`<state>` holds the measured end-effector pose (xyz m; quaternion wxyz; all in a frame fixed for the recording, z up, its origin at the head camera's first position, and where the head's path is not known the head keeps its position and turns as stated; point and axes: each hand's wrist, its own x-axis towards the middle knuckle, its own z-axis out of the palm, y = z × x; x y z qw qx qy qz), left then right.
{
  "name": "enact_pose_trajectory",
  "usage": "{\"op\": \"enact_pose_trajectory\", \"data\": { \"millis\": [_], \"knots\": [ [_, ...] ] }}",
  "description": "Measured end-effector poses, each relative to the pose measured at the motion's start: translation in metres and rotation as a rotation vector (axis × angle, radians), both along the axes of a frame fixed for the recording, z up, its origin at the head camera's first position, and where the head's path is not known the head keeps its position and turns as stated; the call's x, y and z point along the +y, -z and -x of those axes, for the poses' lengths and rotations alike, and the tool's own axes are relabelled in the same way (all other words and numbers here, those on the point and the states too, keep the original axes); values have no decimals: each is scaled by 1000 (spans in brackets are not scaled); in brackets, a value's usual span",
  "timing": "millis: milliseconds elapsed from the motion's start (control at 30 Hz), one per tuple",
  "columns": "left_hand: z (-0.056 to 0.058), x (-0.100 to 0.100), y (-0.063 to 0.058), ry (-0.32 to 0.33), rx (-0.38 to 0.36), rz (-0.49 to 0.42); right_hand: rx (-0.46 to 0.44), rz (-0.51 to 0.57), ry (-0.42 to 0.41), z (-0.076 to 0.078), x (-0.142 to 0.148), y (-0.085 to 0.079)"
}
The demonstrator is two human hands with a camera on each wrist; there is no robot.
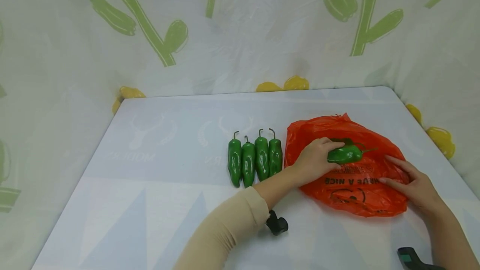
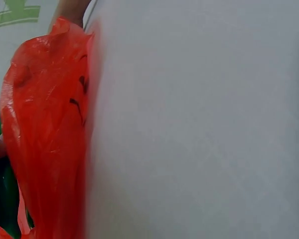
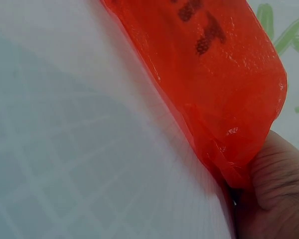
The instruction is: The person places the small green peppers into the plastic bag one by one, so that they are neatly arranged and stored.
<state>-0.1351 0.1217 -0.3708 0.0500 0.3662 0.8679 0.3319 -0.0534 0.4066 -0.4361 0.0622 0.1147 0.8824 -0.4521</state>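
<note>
In the head view my left hand holds a glossy green pepper between thumb and fingers over a red plastic bag. The pepper's stem points right. Part of another green pepper shows just behind the held one. My right hand rests against the bag's right side, its thumb and forefinger spread and fairly straight on the plastic. In the right wrist view the thumb lies along the bag's edge; the other fingers are hidden.
Several green peppers lie side by side left of the bag, stems away from me. A black strap piece shows beside my left forearm, and a black device by my right wrist. The white table meets a patterned curtain behind.
</note>
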Motion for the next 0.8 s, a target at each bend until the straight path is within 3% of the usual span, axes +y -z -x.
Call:
{"op": "enact_pose_trajectory", "data": {
  "millis": [167, 400, 600, 800],
  "knots": [
    [0, 9, 6, -23, 13, 40, 3, -8, 1, 0, 0, 0],
    [2, 13, 14, -36, 101, 85, 3, -8, -3, 0, 0, 0],
    [4, 15, 21, -50, 80, 101, 17, -10, -12, 0, 0, 1],
    [5, 18, 27, -29, 50, 51, 26, 9, -14, -1, 1, 1]
  ]
}}
